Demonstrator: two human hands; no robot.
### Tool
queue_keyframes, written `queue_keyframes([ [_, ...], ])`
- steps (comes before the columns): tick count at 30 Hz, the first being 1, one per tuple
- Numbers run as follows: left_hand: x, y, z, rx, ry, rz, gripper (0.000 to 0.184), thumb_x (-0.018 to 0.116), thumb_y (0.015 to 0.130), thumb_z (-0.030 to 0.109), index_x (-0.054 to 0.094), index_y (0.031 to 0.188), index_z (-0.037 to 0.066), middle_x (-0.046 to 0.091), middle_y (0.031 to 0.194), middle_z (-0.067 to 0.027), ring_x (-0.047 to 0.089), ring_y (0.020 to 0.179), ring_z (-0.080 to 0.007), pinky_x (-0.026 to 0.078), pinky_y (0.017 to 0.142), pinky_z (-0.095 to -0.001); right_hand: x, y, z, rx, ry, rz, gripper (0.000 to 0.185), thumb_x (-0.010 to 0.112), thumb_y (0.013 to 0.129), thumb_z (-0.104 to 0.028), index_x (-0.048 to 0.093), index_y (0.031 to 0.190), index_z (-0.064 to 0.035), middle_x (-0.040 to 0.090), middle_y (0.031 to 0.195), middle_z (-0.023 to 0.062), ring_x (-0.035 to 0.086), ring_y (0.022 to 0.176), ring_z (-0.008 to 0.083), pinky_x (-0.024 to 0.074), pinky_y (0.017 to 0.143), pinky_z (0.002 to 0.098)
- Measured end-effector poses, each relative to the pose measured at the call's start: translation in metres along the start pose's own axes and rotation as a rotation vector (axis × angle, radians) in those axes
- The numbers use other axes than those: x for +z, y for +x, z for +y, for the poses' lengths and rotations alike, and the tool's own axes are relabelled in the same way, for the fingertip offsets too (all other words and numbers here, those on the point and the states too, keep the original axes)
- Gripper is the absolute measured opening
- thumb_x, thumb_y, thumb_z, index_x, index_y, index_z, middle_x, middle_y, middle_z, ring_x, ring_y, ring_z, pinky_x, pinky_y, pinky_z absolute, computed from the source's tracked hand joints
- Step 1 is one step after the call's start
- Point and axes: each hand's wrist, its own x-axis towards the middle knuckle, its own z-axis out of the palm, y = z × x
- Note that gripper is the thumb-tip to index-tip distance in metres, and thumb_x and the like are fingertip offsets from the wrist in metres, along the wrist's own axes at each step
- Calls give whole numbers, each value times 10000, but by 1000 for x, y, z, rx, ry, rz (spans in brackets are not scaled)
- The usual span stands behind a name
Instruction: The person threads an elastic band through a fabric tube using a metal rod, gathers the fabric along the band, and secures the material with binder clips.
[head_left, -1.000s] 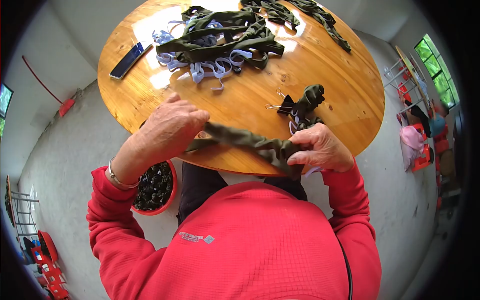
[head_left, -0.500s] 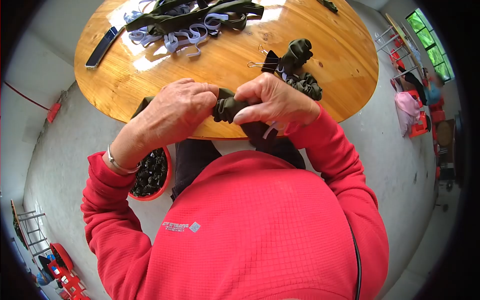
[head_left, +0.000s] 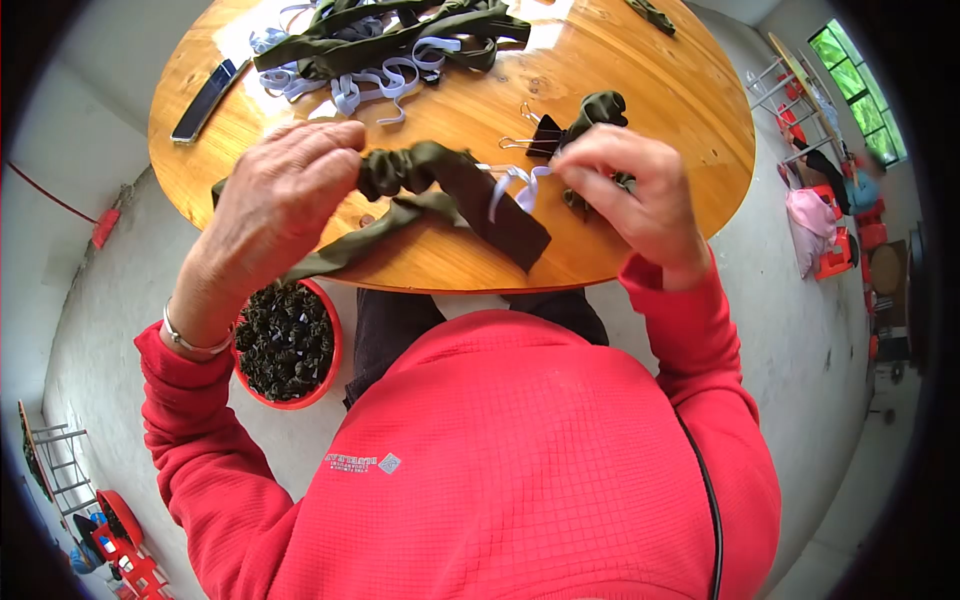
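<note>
My left hand [head_left: 285, 195] is closed around the gathered end of a dark green fabric tube [head_left: 415, 168], whose flat loose part slants down to the right over the table edge area. From the tube's right side comes a pale lavender elastic band [head_left: 522, 186]. My right hand [head_left: 635, 190] pinches this band between thumb and forefinger, apart from the fabric. A thin shiny piece shows beside the band, too small to name. Just behind my right hand, a black binder clip [head_left: 545, 137] stands by bunched green fabric [head_left: 598, 108], partly hidden by that hand.
On the round wooden table [head_left: 660, 80] lie a pile of green fabric strips [head_left: 390, 45] with elastic bands and a phone [head_left: 208, 100]. A red basin [head_left: 338, 345] of bunched green pieces stands on the floor at left, below the table edge.
My hands have moved apart, the left one to the left and the right one to the right. The right has left the fabric and now holds the elastic; more of the tube shows.
</note>
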Motion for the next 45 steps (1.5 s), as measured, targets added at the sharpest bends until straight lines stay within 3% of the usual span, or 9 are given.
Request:
queue_keyframes([
  [3, -1, -4, -8, -23, 11, 14, 176, 639, 708, -25, 531, 846, -10, 599, 926, -137, 594, 811, -314, 479, 708, -369, -3, -12, -20, -18, 61, -122, 94, 650, 764, -73, 653, 835, -11, 610, 702, 80, 579, 608, 173, 454, 555, 271],
  [9, 9, 5, 0, 28, -25, 69, 193, 649, 693, -7, 527, 843, -3, 604, 937, -129, 600, 801, -301, 480, 712, -370, 48, -11, 1, -60, -115, 77, 154, 688, 722, -118, 651, 843, -31, 612, 708, 116, 609, 663, 267, 482, 579, 324],
  [13, 11, 5, 4, 20, -19, 90, 158, 638, 702, 22, 518, 805, 15, 611, 934, -96, 604, 808, -274, 480, 710, -354, 45, -11, -3, 225, -14, 46, 219, 677, 761, -134, 631, 921, 8, 575, 636, 100, 566, 549, 194, 454, 546, 277],
  [14, 10, 4, 3, 16, -33, 90, 158, 637, 703, 16, 515, 804, 17, 610, 928, -95, 603, 806, -276, 479, 705, -353, 47, -12, 3, 122, 60, 28, 285, 562, 877, -91, 569, 1139, 20, 478, 592, -12, 432, 540, 44, 400, 522, 215],
  [18, 7, 3, 6, -57, -114, 128, 170, 638, 703, -12, 500, 796, 24, 601, 900, -95, 598, 792, -282, 475, 686, -353, 39, -12, 6, 305, 678, -55, 312, 429, 935, -56, 506, 1235, -12, 487, 604, -18, 405, 534, 34, 357, 506, 182],
  [22, 8, 2, 7, -70, -158, 114, 175, 644, 698, -16, 499, 787, 25, 596, 884, -87, 591, 755, -269, 469, 667, -351, 53, -9, 4, 246, 542, 191, 293, 518, 894, -61, 543, 1184, -33, 479, 564, -30, 429, 529, 36, 398, 546, 190],
  [29, 10, 2, 6, -57, -113, 62, 143, 642, 712, 24, 519, 786, 22, 612, 896, -96, 594, 747, -264, 473, 689, -348, 52, -13, 4, 315, 450, 61, 101, 614, 828, -81, 652, 824, 13, 550, 557, 37, 489, 541, 71, 424, 559, 239],
  [32, 9, -2, -3, -18, -2, 71, 137, 638, 709, 33, 530, 792, 25, 622, 917, -103, 609, 799, -272, 481, 726, -350, 54, -11, 10, 71, 334, 240, 91, 615, 809, -58, 630, 795, 31, 580, 614, 73, 524, 565, 108, 426, 556, 257],
  [45, 11, -46, -43, -119, 110, 35, 179, 653, 714, -11, 524, 837, 3, 617, 912, -136, 591, 774, -313, 478, 687, -356, 32, -41, 36, 315, -34, 99, 99, 612, 793, -43, 625, 873, 14, 535, 621, 112, 505, 543, 142, 421, 548, 280],
])
